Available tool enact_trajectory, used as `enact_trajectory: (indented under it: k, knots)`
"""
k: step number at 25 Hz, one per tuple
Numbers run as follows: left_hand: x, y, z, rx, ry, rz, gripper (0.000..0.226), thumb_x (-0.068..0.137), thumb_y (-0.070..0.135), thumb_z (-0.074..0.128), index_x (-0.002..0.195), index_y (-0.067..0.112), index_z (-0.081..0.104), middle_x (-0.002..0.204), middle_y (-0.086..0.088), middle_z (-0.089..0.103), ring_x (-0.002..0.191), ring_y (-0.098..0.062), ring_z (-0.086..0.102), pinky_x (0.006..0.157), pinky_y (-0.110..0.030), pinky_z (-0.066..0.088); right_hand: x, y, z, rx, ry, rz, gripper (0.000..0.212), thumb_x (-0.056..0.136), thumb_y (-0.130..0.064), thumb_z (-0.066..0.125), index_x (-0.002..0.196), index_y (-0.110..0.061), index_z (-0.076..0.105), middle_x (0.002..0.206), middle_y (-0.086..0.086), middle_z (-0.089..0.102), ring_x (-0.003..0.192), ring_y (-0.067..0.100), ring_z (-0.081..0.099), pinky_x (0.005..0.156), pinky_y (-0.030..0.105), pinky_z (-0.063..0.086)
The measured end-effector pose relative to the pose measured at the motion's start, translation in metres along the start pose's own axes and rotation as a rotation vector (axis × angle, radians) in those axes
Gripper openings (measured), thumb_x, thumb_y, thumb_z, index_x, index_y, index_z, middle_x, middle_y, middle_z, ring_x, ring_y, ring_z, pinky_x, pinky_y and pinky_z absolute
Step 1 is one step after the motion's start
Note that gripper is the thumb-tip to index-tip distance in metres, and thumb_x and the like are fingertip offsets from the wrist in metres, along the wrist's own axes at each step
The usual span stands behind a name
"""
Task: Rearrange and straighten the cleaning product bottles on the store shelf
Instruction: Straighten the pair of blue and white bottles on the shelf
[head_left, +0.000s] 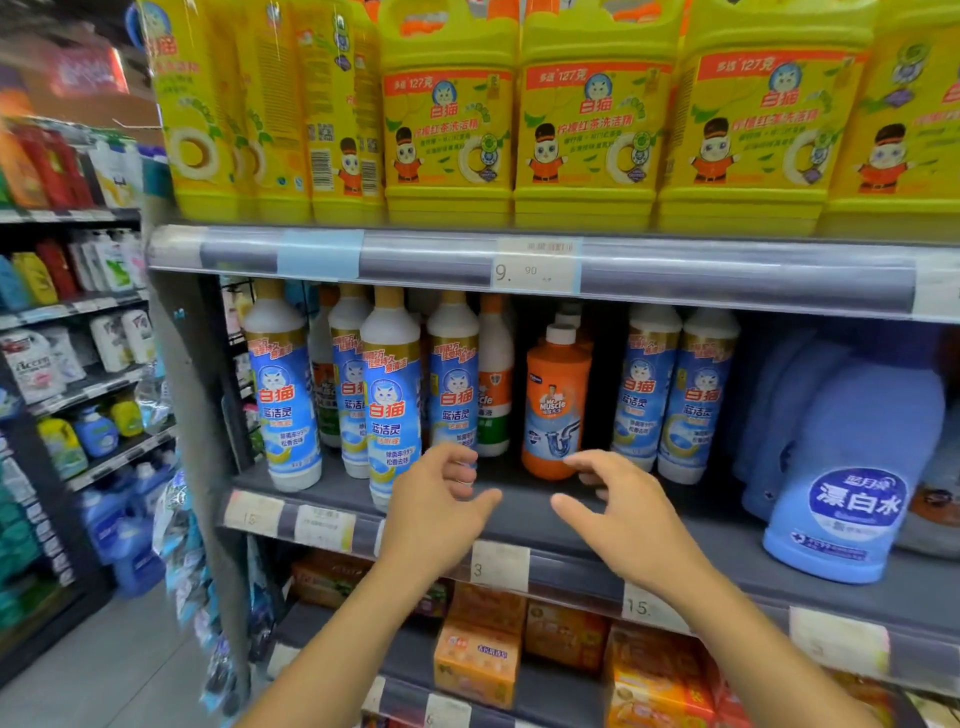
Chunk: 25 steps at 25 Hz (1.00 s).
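On the middle shelf (519, 514) stand several white-and-blue toilet cleaner bottles (389, 400), a white bottle with an orange and green label (493, 384), an orange drain cleaner bottle (556, 400) and two more blue-label bottles (675, 395). My left hand (436, 509) hovers in front of a blue-label bottle (453, 374), fingers loosely curled and holding nothing. My right hand (618, 504) is spread in front of the orange bottle's base, fingertips close to it, gripping nothing.
Big yellow dish-soap jugs (587, 119) fill the shelf above. Large blue bleach bottles (852, 467) stand at the right of the middle shelf. Orange boxes (478, 660) lie on the shelf below. Another rack of goods (67, 312) lines the aisle at left.
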<state>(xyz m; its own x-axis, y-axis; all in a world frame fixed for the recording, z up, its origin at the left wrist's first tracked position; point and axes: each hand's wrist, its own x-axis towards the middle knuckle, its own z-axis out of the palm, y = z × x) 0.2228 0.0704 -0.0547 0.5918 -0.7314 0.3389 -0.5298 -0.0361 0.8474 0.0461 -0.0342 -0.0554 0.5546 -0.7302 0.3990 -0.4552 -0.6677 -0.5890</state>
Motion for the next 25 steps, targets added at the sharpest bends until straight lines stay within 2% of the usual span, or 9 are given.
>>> enact_trajectory:
  k: [3, 4, 6, 8, 12, 16, 20, 23, 25]
  knots:
    - [-0.002, -0.007, -0.029, 0.046, 0.225, 0.056, 0.03, 0.075, 0.024, 0.078, 0.093, 0.03, 0.056, 0.078, 0.008, 0.061, 0.07, -0.006, 0.06, 0.058, -0.013, 0.047, 0.024, -0.034, 0.025, 0.135, 0.054, 0.013, 0.041, 0.081, -0.035, 0.07, 0.12, -0.028, 0.057, 0.118, -0.009, 0.059, 0.106, 0.007, 0.057, 0.09, 0.025, 0.048]
    - [0.0, -0.011, -0.036, 0.111, 0.291, 0.067, 0.03, 0.075, 0.027, 0.077, 0.095, 0.029, 0.054, 0.078, 0.008, 0.059, 0.071, -0.008, 0.06, 0.06, -0.02, 0.048, 0.033, -0.042, 0.032, 0.145, 0.075, 0.027, 0.042, 0.081, -0.032, 0.07, 0.12, -0.026, 0.057, 0.117, -0.007, 0.06, 0.106, 0.009, 0.057, 0.087, 0.025, 0.047]
    - [0.007, -0.02, -0.047, 0.289, 0.383, 0.074, 0.036, 0.076, 0.033, 0.075, 0.102, 0.027, 0.051, 0.087, 0.006, 0.057, 0.081, -0.017, 0.06, 0.063, -0.035, 0.051, 0.051, -0.057, 0.046, 0.098, 0.102, 0.049, 0.046, 0.079, -0.033, 0.071, 0.121, -0.022, 0.054, 0.115, -0.002, 0.061, 0.104, 0.015, 0.06, 0.085, 0.03, 0.051]
    - [0.017, -0.028, -0.052, 0.432, 0.427, 0.074, 0.051, 0.072, 0.038, 0.076, 0.11, 0.023, 0.046, 0.1, 0.001, 0.055, 0.092, -0.021, 0.057, 0.068, -0.038, 0.05, 0.069, -0.069, 0.061, 0.055, 0.104, 0.068, 0.054, 0.075, -0.036, 0.073, 0.121, -0.019, 0.051, 0.114, 0.005, 0.062, 0.102, 0.024, 0.062, 0.084, 0.041, 0.055]
    - [0.031, -0.038, -0.042, 0.529, 0.352, 0.019, 0.076, 0.065, 0.042, 0.082, 0.119, 0.015, 0.035, 0.109, -0.009, 0.051, 0.1, -0.03, 0.056, 0.071, -0.041, 0.05, 0.098, -0.08, 0.095, 0.045, 0.131, 0.109, 0.074, 0.069, -0.034, 0.078, 0.128, -0.01, 0.041, 0.121, 0.015, 0.055, 0.111, 0.033, 0.058, 0.088, 0.042, 0.052]
    - [0.042, -0.048, -0.031, 0.479, 0.272, -0.022, 0.084, 0.068, 0.043, 0.08, 0.124, 0.017, 0.022, 0.113, -0.012, 0.05, 0.103, -0.032, 0.056, 0.074, -0.044, 0.053, 0.112, -0.077, 0.12, 0.107, 0.18, 0.157, 0.071, 0.069, -0.031, 0.08, 0.122, -0.003, 0.04, 0.112, 0.016, 0.062, 0.102, 0.031, 0.063, 0.072, 0.027, 0.048]
    - [0.049, -0.05, -0.025, 0.373, 0.29, -0.011, 0.076, 0.071, 0.045, 0.076, 0.12, 0.015, 0.027, 0.107, -0.011, 0.055, 0.096, -0.032, 0.059, 0.067, -0.041, 0.051, 0.115, -0.073, 0.125, 0.132, 0.229, 0.175, 0.063, 0.067, -0.03, 0.081, 0.114, -0.005, 0.046, 0.105, 0.013, 0.066, 0.095, 0.029, 0.066, 0.065, 0.023, 0.044]
    - [0.052, -0.049, -0.026, 0.344, 0.291, -0.023, 0.068, 0.072, 0.046, 0.074, 0.113, 0.015, 0.03, 0.101, -0.01, 0.058, 0.089, -0.031, 0.061, 0.063, -0.036, 0.045, 0.114, -0.075, 0.118, 0.14, 0.202, 0.162, 0.061, 0.069, -0.031, 0.081, 0.113, -0.005, 0.048, 0.104, 0.012, 0.067, 0.094, 0.026, 0.066, 0.065, 0.023, 0.046]
    - [0.054, -0.049, -0.028, 0.335, 0.281, -0.025, 0.064, 0.071, 0.046, 0.074, 0.109, 0.016, 0.032, 0.096, -0.007, 0.059, 0.084, -0.029, 0.06, 0.061, -0.034, 0.042, 0.108, -0.075, 0.112, 0.142, 0.193, 0.166, 0.063, 0.068, -0.034, 0.08, 0.114, -0.004, 0.049, 0.106, 0.013, 0.066, 0.096, 0.027, 0.065, 0.07, 0.029, 0.052]
